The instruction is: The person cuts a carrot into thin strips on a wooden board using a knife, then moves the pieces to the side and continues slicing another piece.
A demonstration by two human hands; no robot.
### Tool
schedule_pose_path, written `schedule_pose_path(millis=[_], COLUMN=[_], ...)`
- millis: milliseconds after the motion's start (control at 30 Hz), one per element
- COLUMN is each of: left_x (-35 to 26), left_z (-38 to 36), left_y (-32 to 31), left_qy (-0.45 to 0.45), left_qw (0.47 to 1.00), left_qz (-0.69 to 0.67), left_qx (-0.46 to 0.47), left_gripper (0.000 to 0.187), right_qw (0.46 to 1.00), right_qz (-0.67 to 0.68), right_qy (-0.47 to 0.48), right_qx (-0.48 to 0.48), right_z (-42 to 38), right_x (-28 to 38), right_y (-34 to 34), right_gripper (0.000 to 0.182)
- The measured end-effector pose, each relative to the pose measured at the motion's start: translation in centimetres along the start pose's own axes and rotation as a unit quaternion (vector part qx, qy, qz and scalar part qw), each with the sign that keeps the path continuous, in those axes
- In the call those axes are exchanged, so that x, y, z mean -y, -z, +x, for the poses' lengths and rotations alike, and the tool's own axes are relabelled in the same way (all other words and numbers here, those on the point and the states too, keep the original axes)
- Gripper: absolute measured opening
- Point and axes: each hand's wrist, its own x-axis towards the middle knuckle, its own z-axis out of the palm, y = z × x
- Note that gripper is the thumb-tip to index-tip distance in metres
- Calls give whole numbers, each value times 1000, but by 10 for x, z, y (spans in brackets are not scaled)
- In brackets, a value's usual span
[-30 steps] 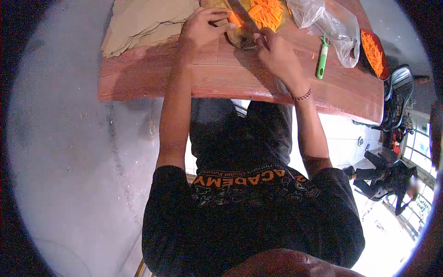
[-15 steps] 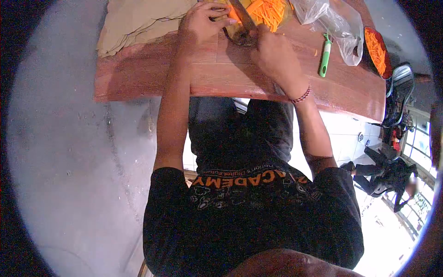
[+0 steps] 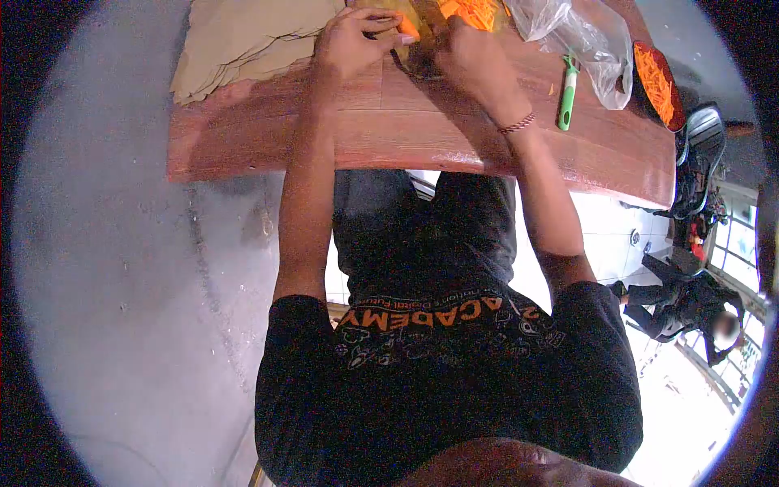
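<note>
My left hand (image 3: 355,39) is closed on a piece of carrot (image 3: 407,29), pinching it with thumb and fingers at the top edge of view. Beside it, my right hand (image 3: 477,58) is wrapped round a knife (image 3: 434,19); its handle is hidden in the fist and the blade is blurred. The two hands are apart, with the blade between them. Under the carrot lies a cutting board (image 3: 415,62), mostly covered by hands and food. A heap of carrot strips (image 3: 472,12) sits on it, just beyond my right hand.
A green and white peeler (image 3: 568,93) lies right of my right hand, near a clear plastic bag (image 3: 596,53). A dark red dish of carrot strips (image 3: 656,88) stands at the table's right edge. Brown cardboard (image 3: 247,49) lies left. A person (image 3: 690,304) sits far right.
My right hand has moved up and slightly left with the knife, and its blade has shifted from the carrot toward the strips. My left hand stays nearly in place.
</note>
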Motion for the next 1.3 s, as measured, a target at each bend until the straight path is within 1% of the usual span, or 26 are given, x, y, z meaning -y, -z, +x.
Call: schedule_pose_path(millis=[33, 67, 100, 133, 167, 200, 233, 267, 333, 367, 567, 633, 700, 767, 833, 900, 967, 1000, 1033, 1067, 1133, 1200, 1233, 1267, 1300], left_x=[-4, -6, -4, -3, -3, -1, 2, 4, 7, 8, 13, 6, 7, 12, 11, 8, 5, 5, 2, 0, -10, -12, -15, -17, -23], left_z=[0, 0, 0, 0, 0, 1, 2, 2, 3, 3, 5, 3, 4, 4, 3, 3, 4, 4, 3, 3, -1, -2, -3, -3, -3], left_y=[1, 3, 3, 3, 3, 2, 1, 1, 0, -1, -3, -1, -2, -4, -3, -2, 0, 0, 0, 1, 3, 4, 5, 6, 9], left_qy=[30, 30, -15, -60, -58, -45, -31, -30, -70, -70, -68, -30, -21, -12, -46, -55, -66, -15, 35, 35, -9, -27, -41, -41, -28], left_qw=[999, 999, 1000, 996, 996, 998, 999, 1000, 997, 998, 998, 999, 1000, 1000, 998, 996, 994, 999, 999, 999, 1000, 999, 998, 998, 998], left_qz=[-38, -38, 12, 61, 60, 33, 6, 6, -9, -9, -3, -4, -10, -15, 50, 68, 87, 36, -16, -16, 17, 32, 44, 44, 44], left_qx=[11, 9, -5, -18, -18, -5, 7, 7, -9, -9, -6, 11, 10, 8, -13, -13, -13, 1, 14, 13, -19, -24, -27, -29, -27], left_gripper=[37, 37, 37, 38, 38, 36, 35, 35, 33, 33, 30, 29, 29, 29, 29, 29, 29, 30, 30, 30, 31, 32, 32, 32, 32], right_qw=[999, 998, 998, 996, 993, 993, 996, 997, 997, 997, 998, 998, 998, 999, 999, 998, 997, 997, 996, 993, 995, 997, 998, 999, 999], right_qz=[24, 48, 48, 58, 68, 68, 71, 73, 73, 70, 55, 55, 55, 37, 29, 20, -1, -1, -26, -51, -28, -4, 19, 40, 39], right_qy=[20, 40, 40, 64, 87, 87, 51, 16, 10, 3, 5, 12, 19, 17, 35, 52, 76, 76, 90, 105, 92, 81, 56, 33, 35], right_qx=[-6, -11, -11, -21, -31, -29, -2, 25, 30, 34, 29, 17, 5, 1, 12, 23, -14, -14, 8, 29, 19, 4, 1, -3, -2], right_z=[1, 2, 0, -6, -12, -16, -18, -20, -23, -24, -27, -30, -29, -27, -26, -25, -19, -13, -5, 1, 12, 21, 22, 23, 21], right_x=[-7, -12, -10, -8, -6, -3, 2, 6, 10, 12, 20, 27, 30, 29, 40, 41, 33, 30, 28, 27, 28, 21, 11, 1, -3], right_y=[1, 0, 2, 5, 8, 12, 16, 18, 20, 22, 19, 18, 15, 10, 18, 18, 3, -3, -9, -12, -2, 4, 5, 5, 8], right_gripper=[31, 37, 37, 36, 34, 34, 29, 25, 24, 24, 24, 24, 25, 45, 43, 41, 40, 40, 40, 39, 39, 38, 34, 31, 31])
